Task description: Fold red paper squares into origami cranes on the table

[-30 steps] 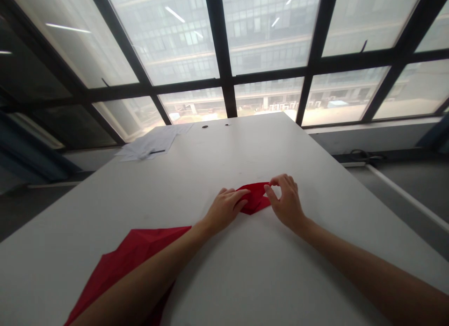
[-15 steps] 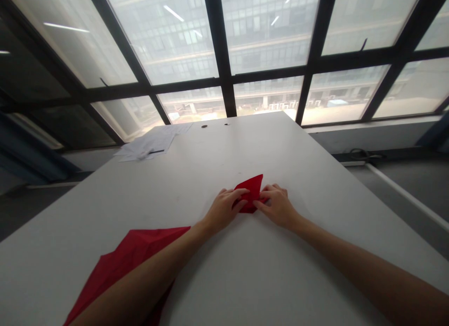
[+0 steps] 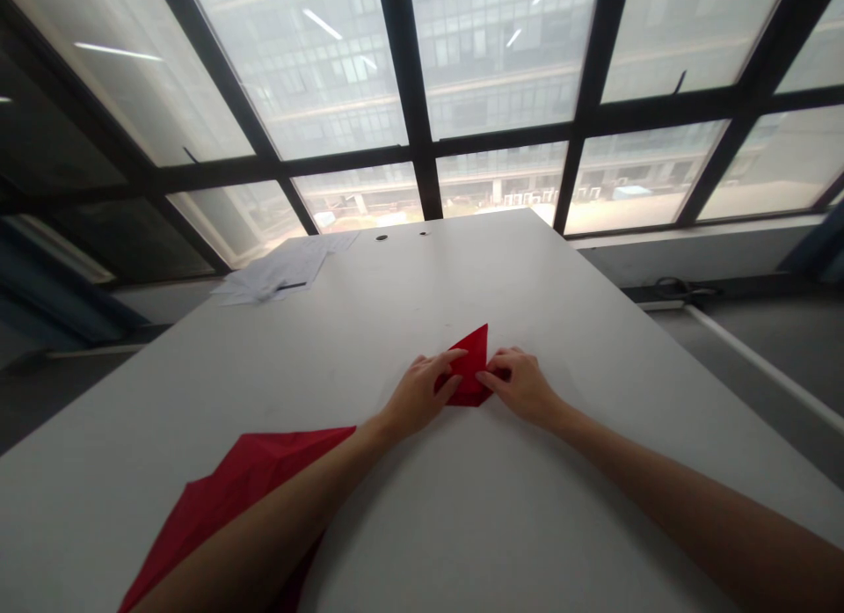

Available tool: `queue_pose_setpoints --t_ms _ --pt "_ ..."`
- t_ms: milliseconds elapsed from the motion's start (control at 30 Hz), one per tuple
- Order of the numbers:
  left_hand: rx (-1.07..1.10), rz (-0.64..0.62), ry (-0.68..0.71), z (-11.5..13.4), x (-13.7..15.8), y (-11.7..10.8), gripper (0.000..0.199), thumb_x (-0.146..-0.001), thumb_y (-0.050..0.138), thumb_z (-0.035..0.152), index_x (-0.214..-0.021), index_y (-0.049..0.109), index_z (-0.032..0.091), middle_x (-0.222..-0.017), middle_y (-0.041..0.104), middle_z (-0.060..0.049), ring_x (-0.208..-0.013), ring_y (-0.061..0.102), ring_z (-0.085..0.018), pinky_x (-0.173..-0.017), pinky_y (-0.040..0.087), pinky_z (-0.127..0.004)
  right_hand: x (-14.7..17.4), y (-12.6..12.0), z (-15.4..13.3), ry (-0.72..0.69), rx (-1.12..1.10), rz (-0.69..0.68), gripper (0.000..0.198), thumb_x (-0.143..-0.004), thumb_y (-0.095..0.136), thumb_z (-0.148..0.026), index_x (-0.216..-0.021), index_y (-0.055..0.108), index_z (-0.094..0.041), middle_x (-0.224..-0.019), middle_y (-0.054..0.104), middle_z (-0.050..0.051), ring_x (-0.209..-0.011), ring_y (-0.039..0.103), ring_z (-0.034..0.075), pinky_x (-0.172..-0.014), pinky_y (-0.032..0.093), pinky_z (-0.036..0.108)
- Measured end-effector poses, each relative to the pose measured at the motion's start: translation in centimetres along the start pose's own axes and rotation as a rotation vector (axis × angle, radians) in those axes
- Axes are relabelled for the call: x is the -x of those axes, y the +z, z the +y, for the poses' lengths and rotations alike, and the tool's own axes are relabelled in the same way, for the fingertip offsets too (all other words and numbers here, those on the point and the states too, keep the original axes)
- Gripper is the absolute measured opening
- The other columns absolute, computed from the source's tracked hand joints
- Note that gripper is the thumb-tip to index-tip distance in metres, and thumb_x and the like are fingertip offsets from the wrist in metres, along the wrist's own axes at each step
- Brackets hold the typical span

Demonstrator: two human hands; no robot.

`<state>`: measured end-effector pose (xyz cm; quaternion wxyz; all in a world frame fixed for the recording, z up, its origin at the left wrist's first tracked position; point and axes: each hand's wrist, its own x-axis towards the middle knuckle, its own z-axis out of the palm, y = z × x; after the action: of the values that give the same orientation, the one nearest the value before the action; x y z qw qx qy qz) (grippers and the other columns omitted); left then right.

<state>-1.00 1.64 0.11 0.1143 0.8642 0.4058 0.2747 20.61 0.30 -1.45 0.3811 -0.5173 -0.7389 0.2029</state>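
Note:
A small folded piece of red paper (image 3: 470, 367) is between my two hands above the white table, one pointed corner sticking up and away from me. My left hand (image 3: 425, 390) grips its left side, thumb and fingers on the near face. At its right edge, my right hand (image 3: 520, 383) pinches the paper between thumb and curled fingers. Under my left forearm lies a larger sheet of red material (image 3: 243, 472), creased and partly hidden by the arm.
White printed papers (image 3: 273, 270) with a dark pen-like item (image 3: 291, 287) lie at the table's far left. Two small round holes are near the far edge of the white table (image 3: 409, 305). Dark-framed windows (image 3: 425, 147) stand behind it; a pale bar (image 3: 758, 362) runs beyond the right edge.
The folded red paper has turned slightly, its top corner now more upright and a little further left. My right fingers have drawn closer together on its right edge.

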Motion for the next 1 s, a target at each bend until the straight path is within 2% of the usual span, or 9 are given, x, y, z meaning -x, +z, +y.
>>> queue_pose_setpoints --t_ms 167,333,433,600,733,867,1000 --pt "0.018 -0.007 0.008 0.2 0.01 -0.08 0.037 -0.092 0.054 0.019 -0.129 0.056 0.023 -0.08 0.073 0.001 -0.074 0.065 -0.016 -0.085 0.048 -0.034 0.0 0.05 0.1 -0.005 -0.006 0.006 0.024 -0.087 0.065 -0.029 -0.063 0.067 -0.022 -0.069 0.065 0.002 -0.074 0.057 0.019 -0.071 0.042 0.032" --pt "0.047 -0.064 0.045 0.29 0.04 -0.2 0.039 -0.094 0.053 0.02 -0.133 0.054 0.024 -0.085 0.074 0.0 -0.079 0.066 -0.017 -0.089 0.046 -0.034 -0.09 0.02 0.05 -0.009 -0.059 0.06 0.018 -0.091 0.06 -0.031 -0.082 0.073 -0.022 -0.081 0.069 0.004 -0.081 0.061 0.02 -0.077 0.044 0.034" --pt "0.045 -0.091 0.069 0.39 0.04 -0.33 0.04 -0.094 0.054 0.021 -0.135 0.053 0.025 -0.095 0.074 -0.002 -0.084 0.066 -0.017 -0.091 0.044 -0.034 -0.11 0.02 0.13 -0.02 -0.063 0.021 0.022 -0.09 0.058 -0.027 -0.073 0.072 -0.022 -0.075 0.068 0.003 -0.077 0.06 0.019 -0.077 0.045 0.033" --pt "0.043 -0.103 0.083 0.47 0.12 -0.45 0.046 -0.094 0.055 0.021 -0.139 0.049 0.026 -0.091 0.073 0.0 -0.081 0.065 -0.017 -0.092 0.042 -0.035 -0.2 0.21 0.46 0.021 -0.114 0.069 0.02 -0.084 0.061 -0.024 -0.065 0.066 -0.021 -0.067 0.066 0.002 -0.069 0.059 0.018 -0.07 0.045 0.032" --pt "0.063 -0.114 0.12 0.4 0.23 -0.51 0.046 -0.095 0.053 0.021 -0.141 0.047 0.025 -0.102 0.073 -0.003 -0.091 0.065 -0.018 -0.096 0.04 -0.036 -0.26 0.18 0.49 0.031 -0.172 0.101 0.02 -0.086 0.06 -0.029 -0.07 0.068 -0.021 -0.071 0.069 0.003 -0.071 0.06 0.019 -0.07 0.046 0.032" --pt "0.098 -0.163 0.173 0.3 0.28 -0.63 0.053 -0.095 0.053 0.019 -0.146 0.041 0.023 -0.099 0.072 -0.004 -0.098 0.064 -0.02 -0.096 0.039 -0.037 -0.27 -0.04 0.29 0.029 -0.22 0.1 0.019 -0.087 0.059 -0.029 -0.08 0.074 -0.021 -0.079 0.073 0.004 -0.075 0.062 0.02 -0.074 0.047 0.033" --pt "0.099 -0.175 0.235 0.54 0.37 -0.84 0.042 -0.095 0.051 0.018 -0.137 0.052 0.023 -0.11 0.069 -0.007 -0.099 0.062 -0.02 -0.097 0.038 -0.039 -0.29 -0.11 0.22 0.066 -0.279 0.089 0.02 -0.085 0.06 -0.03 -0.073 0.072 -0.019 -0.071 0.072 0.003 -0.068 0.061 0.018 -0.071 0.046 0.031"
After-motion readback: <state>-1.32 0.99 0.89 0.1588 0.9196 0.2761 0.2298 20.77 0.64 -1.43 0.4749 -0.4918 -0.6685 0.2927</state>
